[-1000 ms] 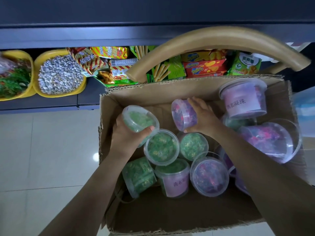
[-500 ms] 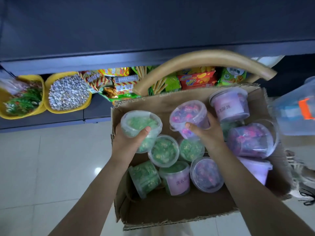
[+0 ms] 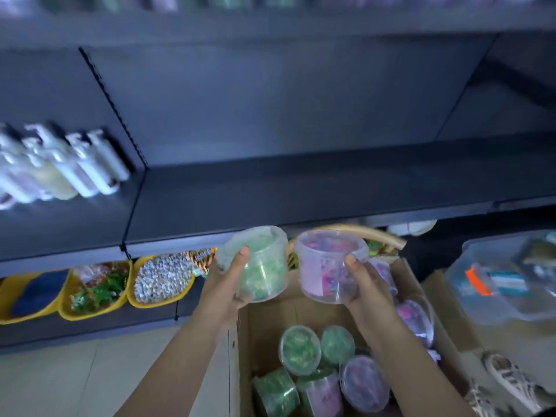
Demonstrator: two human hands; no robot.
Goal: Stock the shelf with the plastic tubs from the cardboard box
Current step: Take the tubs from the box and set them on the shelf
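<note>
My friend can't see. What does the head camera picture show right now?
Two hands hold plastic tubs up in front of a bare dark shelf: the left hand a green tub, the right hand a purple tub. Below them, an open cardboard box holds more green and purple tubs; white bottles stand on the shelf's left.

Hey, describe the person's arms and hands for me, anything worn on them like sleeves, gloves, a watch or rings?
Both forearms are bare as far as the frame shows, with no sleeve in view. The left hand and the right hand wear no gloves. No watch, bracelet or ring shows on either, though the picture is motion-blurred, so something small could go unseen.
</note>
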